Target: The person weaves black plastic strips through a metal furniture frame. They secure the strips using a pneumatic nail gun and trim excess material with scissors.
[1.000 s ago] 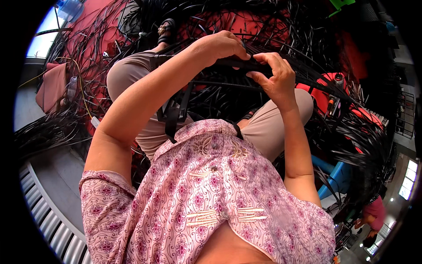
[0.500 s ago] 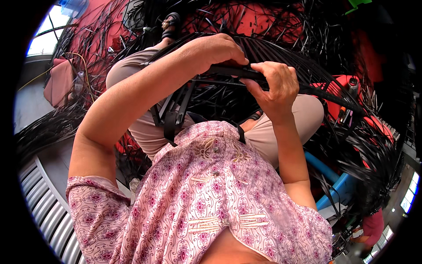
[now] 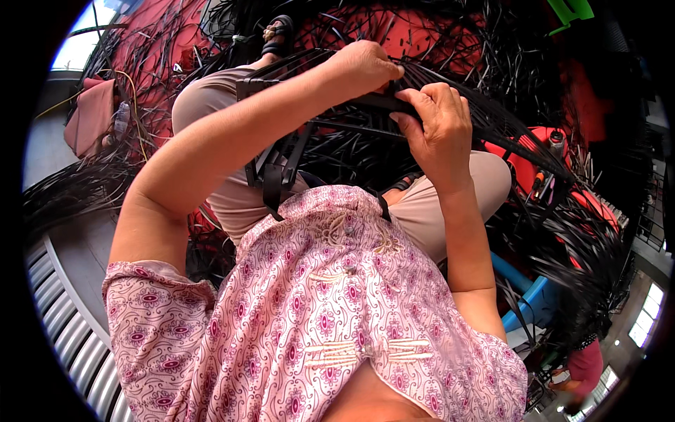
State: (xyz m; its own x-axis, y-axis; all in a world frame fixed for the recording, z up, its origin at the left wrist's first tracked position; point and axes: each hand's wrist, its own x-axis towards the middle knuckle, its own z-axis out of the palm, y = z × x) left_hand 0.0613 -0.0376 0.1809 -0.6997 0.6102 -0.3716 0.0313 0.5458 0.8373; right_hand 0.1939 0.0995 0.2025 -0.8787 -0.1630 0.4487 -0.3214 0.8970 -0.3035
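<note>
Across my lap lies a piece of work made of black strips, with a flat black band [image 3: 376, 100] along its near edge. Long black strips [image 3: 492, 112] fan out from it to the right. My left hand [image 3: 365, 67] is closed above the band, thumb and fingertips pinched on a black strip whose end is mostly hidden. Just right of it, my right hand [image 3: 441, 130] grips the band's edge between thumb and forefinger. Beneath my left forearm, narrow black slats [image 3: 299, 151] form an open frame, and a wide black strap [image 3: 273, 186] hangs against my shirt.
Loose black strips litter the red floor [image 3: 151, 63]. To the right sit a red tray with tools [image 3: 541, 172] and a blue plastic piece [image 3: 538, 302]. A pink cloth [image 3: 91, 119] lies left, above a metal slatted rack [image 3: 70, 316]. Another person's pink sleeve [image 3: 585, 366] shows lower right.
My left hand has moved slightly up and right, pinching farther along the work. The right hand has shifted slightly, its thumb drawn nearer the forefinger.
</note>
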